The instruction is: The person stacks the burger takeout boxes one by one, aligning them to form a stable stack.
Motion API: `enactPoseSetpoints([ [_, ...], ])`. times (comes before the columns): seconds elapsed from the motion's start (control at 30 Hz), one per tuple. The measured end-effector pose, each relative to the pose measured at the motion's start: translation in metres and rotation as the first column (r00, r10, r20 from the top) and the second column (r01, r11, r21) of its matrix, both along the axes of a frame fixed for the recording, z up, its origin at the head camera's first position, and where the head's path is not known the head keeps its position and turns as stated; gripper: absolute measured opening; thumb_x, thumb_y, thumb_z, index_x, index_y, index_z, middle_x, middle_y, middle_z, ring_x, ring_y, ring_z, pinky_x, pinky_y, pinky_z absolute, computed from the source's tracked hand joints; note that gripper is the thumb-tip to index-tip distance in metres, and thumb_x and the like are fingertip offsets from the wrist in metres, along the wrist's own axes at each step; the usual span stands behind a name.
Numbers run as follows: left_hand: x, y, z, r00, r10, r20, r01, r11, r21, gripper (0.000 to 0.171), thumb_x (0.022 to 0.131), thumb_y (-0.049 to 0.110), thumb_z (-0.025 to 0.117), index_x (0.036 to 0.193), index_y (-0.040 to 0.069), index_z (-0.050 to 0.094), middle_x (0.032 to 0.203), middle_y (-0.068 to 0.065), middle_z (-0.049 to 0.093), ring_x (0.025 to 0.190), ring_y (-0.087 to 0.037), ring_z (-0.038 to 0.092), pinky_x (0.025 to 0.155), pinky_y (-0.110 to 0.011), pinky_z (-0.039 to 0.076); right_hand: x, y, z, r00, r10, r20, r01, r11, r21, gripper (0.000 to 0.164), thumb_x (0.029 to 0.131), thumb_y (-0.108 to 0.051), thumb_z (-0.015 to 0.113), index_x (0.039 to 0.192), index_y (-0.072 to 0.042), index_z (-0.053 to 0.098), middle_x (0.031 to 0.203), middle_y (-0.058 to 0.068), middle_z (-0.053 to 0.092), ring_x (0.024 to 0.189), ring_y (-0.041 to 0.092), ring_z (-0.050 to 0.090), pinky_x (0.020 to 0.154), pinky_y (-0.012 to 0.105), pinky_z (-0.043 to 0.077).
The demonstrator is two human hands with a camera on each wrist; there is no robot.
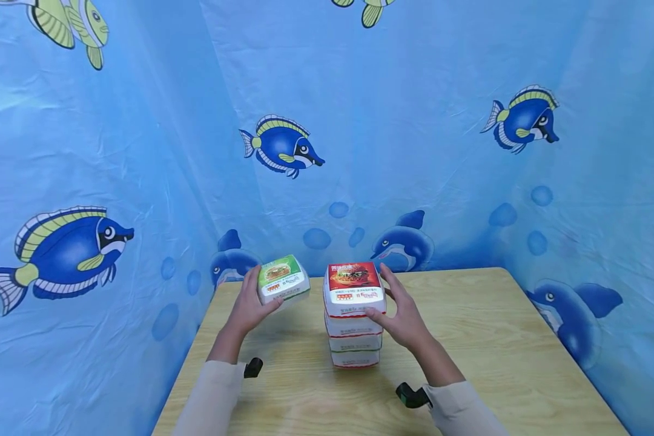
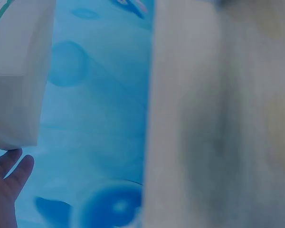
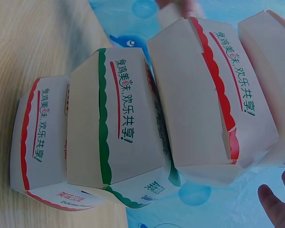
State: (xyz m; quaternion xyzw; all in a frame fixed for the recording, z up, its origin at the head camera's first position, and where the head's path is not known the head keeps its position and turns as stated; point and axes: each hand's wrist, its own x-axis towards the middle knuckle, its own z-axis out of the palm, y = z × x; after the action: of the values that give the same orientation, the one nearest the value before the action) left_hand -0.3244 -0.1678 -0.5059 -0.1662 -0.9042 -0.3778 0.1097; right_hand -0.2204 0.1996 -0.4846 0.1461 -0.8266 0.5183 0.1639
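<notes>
My left hand holds a green-topped burger box, lifted above the table and slightly tilted. Its pale side fills the left edge of the left wrist view, with fingertips at its lower end. To the right stands a stack of several white burger boxes, with red or green scalloped trim. At the top is a red-topped burger box; my right hand grips its right side, thumb at the front and fingers behind. The right wrist view shows the stack sideways, including a green-trimmed box.
The wooden table extends to both sides of the stack. A blue curtain printed with fish and dolphins surrounds its back and sides. Small black wrist devices sit by the sleeves.
</notes>
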Motion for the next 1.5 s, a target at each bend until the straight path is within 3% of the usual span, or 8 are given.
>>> enactPoseSetpoints([
  [0.23, 0.004, 0.017, 0.039, 0.999, -0.038, -0.032, 0.041, 0.995, 0.09, 0.107, 0.077, 0.051, 0.076, 0.157, 0.015, 0.014, 0.158, -0.009, 0.015, 0.132, -0.035, 0.033, 0.099, -0.062, 0.037, 0.001, 0.0, -0.002, 1.0, 0.009, -0.005, -0.009, 1.0, 0.002, 0.09, 0.086, -0.038, 0.073, 0.156, -0.033, 0.018, 0.159, 0.003, 0.023, 0.143, 0.03, 0.024, 0.104, 0.059, 0.034],
  [0.47, 0.01, 0.032, 0.066, 0.992, -0.117, -0.038, 0.123, 0.967, 0.222, 0.102, 0.08, 0.048, 0.074, 0.157, 0.025, 0.012, 0.159, -0.004, 0.013, 0.135, -0.033, 0.028, 0.101, -0.064, 0.033, 0.001, -0.001, -0.003, 1.0, 0.018, 0.016, -0.018, 1.0, -0.006, 0.09, 0.086, -0.038, 0.073, 0.157, -0.025, 0.018, 0.16, 0.005, 0.021, 0.144, 0.032, 0.021, 0.105, 0.059, 0.033],
  [0.8, 0.024, 0.056, 0.104, 0.978, -0.176, -0.116, 0.196, 0.961, 0.195, 0.1, 0.08, 0.051, 0.071, 0.157, 0.031, 0.009, 0.158, -0.001, 0.015, 0.132, -0.031, 0.032, 0.098, -0.062, 0.038, 0.0, -0.003, -0.001, 1.0, 0.021, 0.01, -0.021, 1.0, 0.015, 0.091, 0.086, -0.038, 0.073, 0.157, -0.026, 0.018, 0.16, 0.007, 0.021, 0.144, 0.033, 0.019, 0.105, 0.057, 0.034],
  [1.0, 0.032, 0.075, 0.111, 0.966, -0.203, -0.162, 0.227, 0.962, 0.149, 0.102, 0.078, 0.055, 0.07, 0.156, 0.033, 0.009, 0.159, 0.001, 0.015, 0.135, -0.029, 0.03, 0.1, -0.063, 0.037, 0.002, -0.003, -0.001, 0.999, 0.026, 0.024, -0.026, 1.0, -0.001, 0.091, 0.086, -0.039, 0.072, 0.157, -0.026, 0.018, 0.16, 0.006, 0.02, 0.145, 0.033, 0.018, 0.105, 0.058, 0.033],
  [1.27, 0.04, 0.099, 0.112, 0.945, -0.241, -0.221, 0.272, 0.954, 0.124, 0.103, 0.077, 0.056, 0.07, 0.157, 0.024, 0.014, 0.158, 0.002, 0.018, 0.136, -0.026, 0.03, 0.101, -0.061, 0.036, 0.002, -0.001, -0.004, 0.999, 0.024, 0.031, -0.023, 1.0, -0.009, 0.09, 0.086, -0.038, 0.073, 0.157, -0.031, 0.017, 0.16, 0.004, 0.02, 0.145, 0.033, 0.018, 0.106, 0.058, 0.032],
  [1.5, 0.045, 0.11, 0.107, 0.945, -0.258, -0.2, 0.287, 0.949, 0.133, 0.102, 0.075, 0.062, 0.068, 0.155, 0.023, 0.019, 0.155, 0.005, 0.022, 0.131, -0.023, 0.035, 0.099, -0.058, 0.039, 0.003, -0.002, -0.005, 0.999, 0.03, 0.027, -0.03, 0.999, -0.019, 0.09, 0.086, -0.038, 0.073, 0.157, -0.027, 0.019, 0.16, 0.004, 0.02, 0.144, 0.032, 0.019, 0.105, 0.059, 0.032],
])
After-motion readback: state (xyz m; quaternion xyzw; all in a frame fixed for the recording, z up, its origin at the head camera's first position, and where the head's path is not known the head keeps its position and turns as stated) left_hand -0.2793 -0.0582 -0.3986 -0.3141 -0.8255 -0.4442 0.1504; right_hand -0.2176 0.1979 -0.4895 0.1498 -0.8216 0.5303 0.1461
